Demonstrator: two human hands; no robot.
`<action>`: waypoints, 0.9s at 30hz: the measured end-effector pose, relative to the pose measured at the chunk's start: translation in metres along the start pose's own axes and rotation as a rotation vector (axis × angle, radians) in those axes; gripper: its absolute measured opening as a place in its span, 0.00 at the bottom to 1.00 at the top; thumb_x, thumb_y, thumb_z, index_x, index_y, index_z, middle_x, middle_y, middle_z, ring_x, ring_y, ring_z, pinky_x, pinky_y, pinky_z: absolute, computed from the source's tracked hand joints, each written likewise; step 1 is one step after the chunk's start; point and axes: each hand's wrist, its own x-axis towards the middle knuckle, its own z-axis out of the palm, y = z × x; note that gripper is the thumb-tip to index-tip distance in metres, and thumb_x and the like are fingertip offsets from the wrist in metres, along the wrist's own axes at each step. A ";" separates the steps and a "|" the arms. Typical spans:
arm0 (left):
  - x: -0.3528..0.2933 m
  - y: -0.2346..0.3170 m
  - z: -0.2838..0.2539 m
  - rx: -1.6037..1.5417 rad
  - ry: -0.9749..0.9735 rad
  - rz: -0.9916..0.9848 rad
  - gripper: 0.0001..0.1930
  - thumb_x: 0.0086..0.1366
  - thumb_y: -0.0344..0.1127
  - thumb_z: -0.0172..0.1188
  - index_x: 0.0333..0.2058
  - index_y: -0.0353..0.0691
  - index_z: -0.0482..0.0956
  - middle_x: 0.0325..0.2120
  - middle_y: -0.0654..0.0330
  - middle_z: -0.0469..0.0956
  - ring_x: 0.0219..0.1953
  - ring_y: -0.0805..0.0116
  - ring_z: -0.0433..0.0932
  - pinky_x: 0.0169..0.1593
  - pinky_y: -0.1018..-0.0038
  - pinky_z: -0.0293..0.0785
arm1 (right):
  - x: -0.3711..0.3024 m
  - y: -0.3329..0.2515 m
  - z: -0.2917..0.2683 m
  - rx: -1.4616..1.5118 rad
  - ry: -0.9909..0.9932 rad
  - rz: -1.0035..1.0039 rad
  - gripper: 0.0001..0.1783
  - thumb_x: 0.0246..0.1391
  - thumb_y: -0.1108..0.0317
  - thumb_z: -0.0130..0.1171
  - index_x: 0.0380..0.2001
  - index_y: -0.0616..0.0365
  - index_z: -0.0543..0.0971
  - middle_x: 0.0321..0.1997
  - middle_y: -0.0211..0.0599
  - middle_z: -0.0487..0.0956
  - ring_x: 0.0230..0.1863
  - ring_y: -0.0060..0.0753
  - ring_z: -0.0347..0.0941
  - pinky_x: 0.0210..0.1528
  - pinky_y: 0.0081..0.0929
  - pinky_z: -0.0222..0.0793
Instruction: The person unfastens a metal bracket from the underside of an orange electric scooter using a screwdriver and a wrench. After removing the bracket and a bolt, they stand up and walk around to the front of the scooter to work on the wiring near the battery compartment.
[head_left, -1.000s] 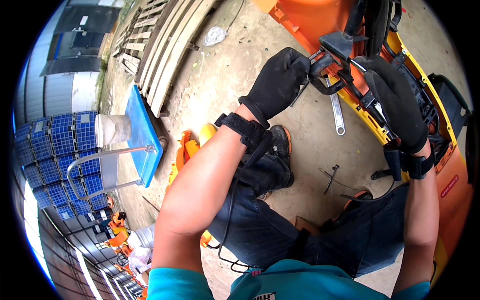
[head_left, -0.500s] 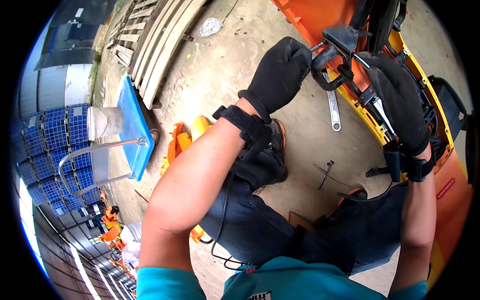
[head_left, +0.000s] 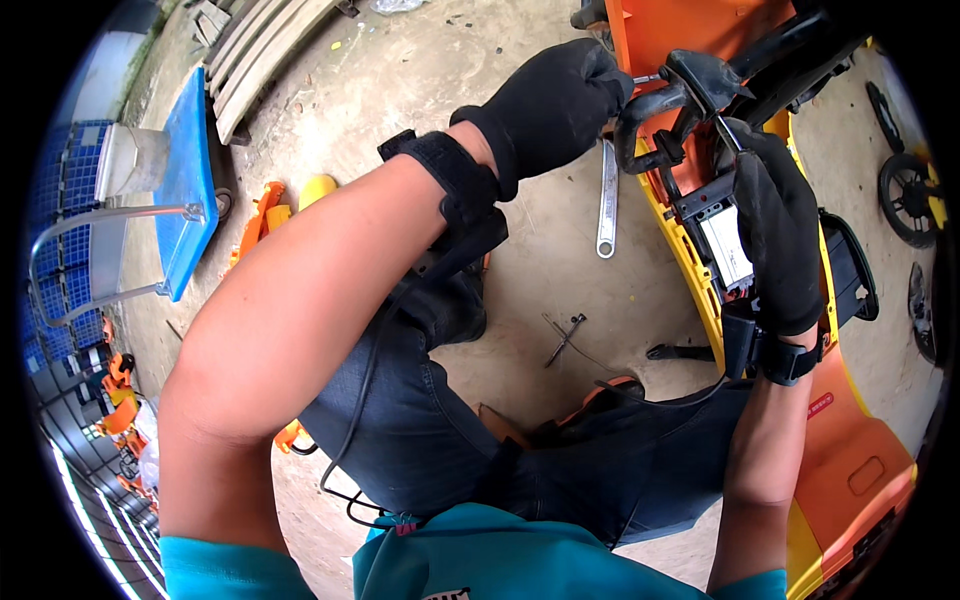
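My left hand [head_left: 560, 105], in a black glove, is closed at the left side of a black metal bracket [head_left: 705, 85]. A thin metal shaft [head_left: 648, 78] runs from its fingers to the bracket; the rest of that tool is hidden in the fist. On the other side, my right hand [head_left: 778, 225], also gloved, is wrapped round a thin metal rod [head_left: 728, 130] whose tip meets the bracket's underside. A curved black tube [head_left: 632, 130] hangs beside the bracket, between my hands. Behind them lies the orange and yellow body of a vehicle [head_left: 850, 440].
A wrench [head_left: 606, 215] and a T-shaped tool [head_left: 566, 340] lie on the concrete floor before my knees. To the left stand a blue platform trolley [head_left: 185, 200] and wooden pallets [head_left: 262, 55]. A black wheel [head_left: 908, 200] is at the far right.
My view has swung to the right, so the trolley and pallets slide left and a wheel comes in at the right. Both hands stay at the bracket with their tools.
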 end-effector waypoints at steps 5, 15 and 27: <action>-0.003 0.026 0.009 0.038 0.128 -0.260 0.09 0.67 0.36 0.52 0.35 0.35 0.72 0.23 0.55 0.73 0.25 0.64 0.71 0.34 0.69 0.69 | 0.000 -0.004 -0.001 0.040 0.001 0.048 0.18 0.64 0.63 0.48 0.50 0.63 0.76 0.44 0.36 0.77 0.46 0.26 0.71 0.53 0.23 0.63; -0.004 0.027 0.008 -0.013 0.093 -0.310 0.09 0.67 0.36 0.51 0.34 0.36 0.72 0.24 0.57 0.73 0.27 0.68 0.71 0.35 0.71 0.69 | 0.002 0.000 -0.003 0.052 0.002 0.041 0.18 0.64 0.62 0.49 0.50 0.63 0.76 0.44 0.36 0.76 0.47 0.26 0.70 0.53 0.23 0.63; -0.005 0.030 0.006 -0.030 0.075 -0.336 0.09 0.67 0.36 0.50 0.34 0.36 0.72 0.23 0.59 0.72 0.27 0.70 0.70 0.35 0.72 0.68 | 0.002 0.002 -0.005 0.026 -0.011 0.058 0.18 0.64 0.63 0.49 0.50 0.61 0.76 0.46 0.35 0.77 0.47 0.25 0.70 0.54 0.23 0.62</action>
